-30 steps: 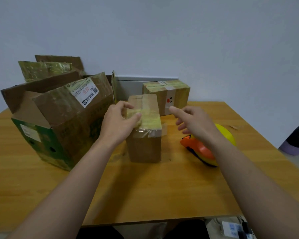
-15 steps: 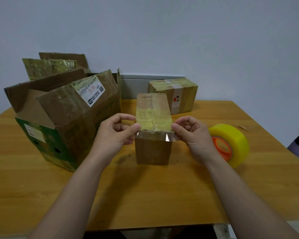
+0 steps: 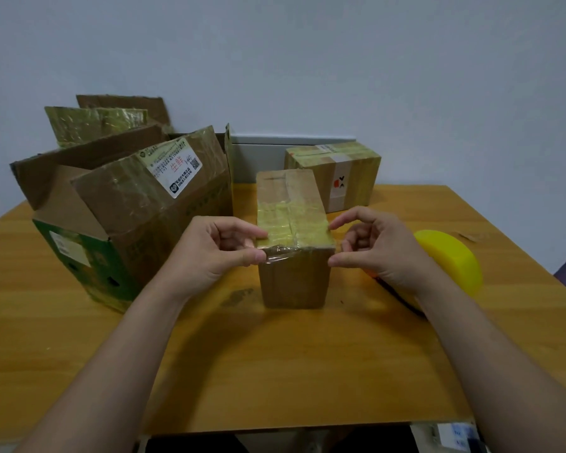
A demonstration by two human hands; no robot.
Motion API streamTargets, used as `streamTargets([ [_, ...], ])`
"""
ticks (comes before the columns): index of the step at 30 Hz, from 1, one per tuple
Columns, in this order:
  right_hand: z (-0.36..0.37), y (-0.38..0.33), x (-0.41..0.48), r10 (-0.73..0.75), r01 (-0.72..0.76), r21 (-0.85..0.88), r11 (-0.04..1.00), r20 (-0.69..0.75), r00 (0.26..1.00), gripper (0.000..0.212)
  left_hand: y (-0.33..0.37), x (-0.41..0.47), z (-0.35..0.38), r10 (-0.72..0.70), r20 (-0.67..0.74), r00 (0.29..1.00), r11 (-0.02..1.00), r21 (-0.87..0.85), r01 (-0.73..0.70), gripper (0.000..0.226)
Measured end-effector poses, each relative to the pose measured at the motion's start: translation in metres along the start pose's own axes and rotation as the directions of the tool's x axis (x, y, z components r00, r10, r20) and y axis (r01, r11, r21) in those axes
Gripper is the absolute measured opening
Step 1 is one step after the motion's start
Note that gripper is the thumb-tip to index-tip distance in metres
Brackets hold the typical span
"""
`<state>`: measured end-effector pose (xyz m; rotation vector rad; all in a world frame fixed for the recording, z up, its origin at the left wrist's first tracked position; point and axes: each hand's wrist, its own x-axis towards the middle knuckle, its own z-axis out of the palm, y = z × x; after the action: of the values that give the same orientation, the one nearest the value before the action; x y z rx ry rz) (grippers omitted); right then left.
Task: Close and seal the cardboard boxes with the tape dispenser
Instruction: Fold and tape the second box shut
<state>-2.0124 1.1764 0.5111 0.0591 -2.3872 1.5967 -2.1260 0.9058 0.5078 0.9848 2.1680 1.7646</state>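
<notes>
A small closed cardboard box (image 3: 293,279) stands upright at the table's middle, its top covered with yellowish tape whose loose end hangs over the front edge. My left hand (image 3: 216,250) pinches the box's top left front corner between thumb and fingers. My right hand (image 3: 376,250) pinches the top right front corner the same way. The yellow tape roll on its orange dispenser (image 3: 451,259) lies on the table just right of my right hand, partly hidden behind my wrist.
A large open cardboard box (image 3: 134,220) with raised flaps and a white label stands at the left. A sealed smaller box (image 3: 343,171) sits at the back against the wall. The wooden table (image 3: 275,371) extends toward me, with its front edge close.
My right hand came from above the tape roll to the box's right corner. My left hand slid from the box top to the left front corner. Both now pinch the taped front edge.
</notes>
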Motion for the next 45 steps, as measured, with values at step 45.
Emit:
streamTargets([
  [45,0.1,0.03,0.009,0.244,0.078,0.523,0.849,-0.517,0.82,0.035,-0.037,0.019,0.091,-0.219,-0.494,0.841,0.927,-0.373,0.022,0.017],
])
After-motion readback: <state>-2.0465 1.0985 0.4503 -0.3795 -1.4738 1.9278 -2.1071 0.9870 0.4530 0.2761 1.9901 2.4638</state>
